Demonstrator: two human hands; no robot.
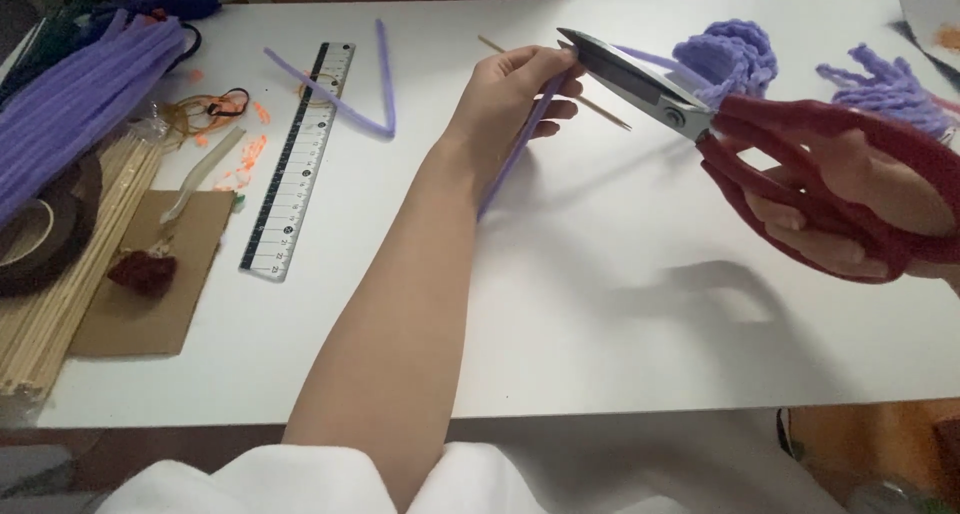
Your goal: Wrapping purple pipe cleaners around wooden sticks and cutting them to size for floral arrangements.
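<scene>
white table, brownish floor below, soft light

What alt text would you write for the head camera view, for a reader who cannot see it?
Over a white table, the left hand holds a purple pipe cleaner while the right hand brings red-handled scissors to its upper end. A ruler, a bent pipe cleaner, a bundle of purple pipe cleaners and wooden sticks lie left.

The right hand is cut off by the right frame edge, its fingers partly hidden inside the red scissor handles. The purple pipe-cleaner bundle and wooden sticks run past the left edge.
</scene>
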